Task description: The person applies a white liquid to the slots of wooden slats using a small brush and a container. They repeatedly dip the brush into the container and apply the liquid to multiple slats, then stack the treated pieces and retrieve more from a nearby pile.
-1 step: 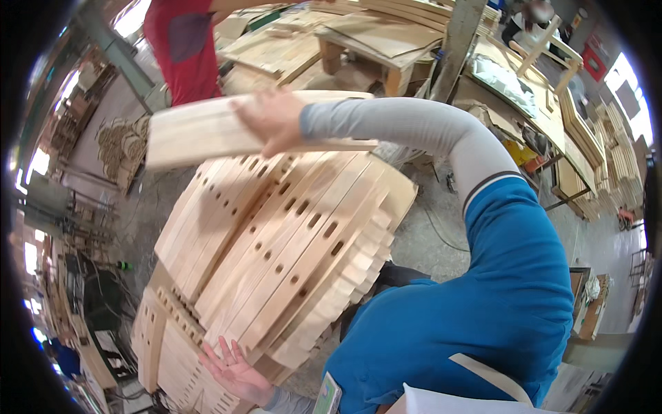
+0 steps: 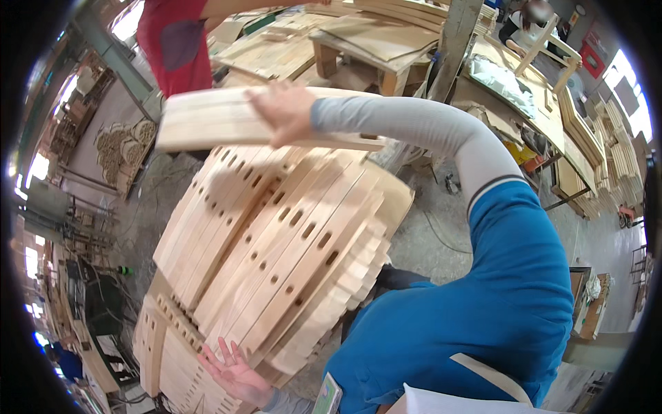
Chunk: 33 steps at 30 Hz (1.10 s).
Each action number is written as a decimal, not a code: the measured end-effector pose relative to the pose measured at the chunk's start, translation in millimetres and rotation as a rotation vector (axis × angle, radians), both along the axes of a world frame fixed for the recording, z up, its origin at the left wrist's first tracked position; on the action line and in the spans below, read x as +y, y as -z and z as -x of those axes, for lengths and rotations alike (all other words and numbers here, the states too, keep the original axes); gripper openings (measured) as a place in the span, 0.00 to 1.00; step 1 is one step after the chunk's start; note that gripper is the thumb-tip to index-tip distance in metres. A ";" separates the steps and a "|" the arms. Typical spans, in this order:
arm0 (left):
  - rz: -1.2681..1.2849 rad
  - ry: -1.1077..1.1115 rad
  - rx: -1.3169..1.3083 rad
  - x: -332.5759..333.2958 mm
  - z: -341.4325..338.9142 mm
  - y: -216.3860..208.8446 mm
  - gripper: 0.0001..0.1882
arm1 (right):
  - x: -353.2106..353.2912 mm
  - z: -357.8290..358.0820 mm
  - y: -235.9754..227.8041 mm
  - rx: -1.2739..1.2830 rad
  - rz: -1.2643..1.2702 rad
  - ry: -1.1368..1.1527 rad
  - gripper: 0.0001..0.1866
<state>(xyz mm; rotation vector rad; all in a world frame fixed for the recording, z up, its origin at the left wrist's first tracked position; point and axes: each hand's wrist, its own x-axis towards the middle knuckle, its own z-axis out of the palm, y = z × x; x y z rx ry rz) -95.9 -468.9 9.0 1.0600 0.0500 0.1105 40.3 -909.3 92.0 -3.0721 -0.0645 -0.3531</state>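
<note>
My right hand point(image 2: 283, 114) reaches across at the top and grips a few curved pale wooden slats point(image 2: 221, 123), held crosswise over a big stack. The stack of slotted curved wooden pieces point(image 2: 276, 255) fans out below, leaning from upper left to lower right. My left hand point(image 2: 234, 372) is low in the picture with its fingers spread, its palm against the lower end of the stack. My blue and grey sleeve point(image 2: 496, 276) fills the right side.
A person in a red top point(image 2: 176, 41) stands just behind the held slats. Behind them is a wooden workbench point(image 2: 386, 41) with boards on it. A second low pile of slotted pieces point(image 2: 162, 338) lies at lower left. More timber point(image 2: 607, 159) is stacked at right.
</note>
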 end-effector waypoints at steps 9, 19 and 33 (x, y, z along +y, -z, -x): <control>-0.165 0.054 0.095 -148.0 -36.3 -11.6 0.30 | -265.8 -8.0 17.5 0.159 0.072 0.546 0.55; -0.295 -0.166 0.145 -182.3 -22.4 -26.5 0.30 | -400.1 -75.3 17.7 0.357 -0.050 0.505 0.58; -0.233 -0.286 0.182 -139.4 -16.0 -17.3 0.34 | -401.6 -150.8 23.5 -0.164 0.426 0.122 0.47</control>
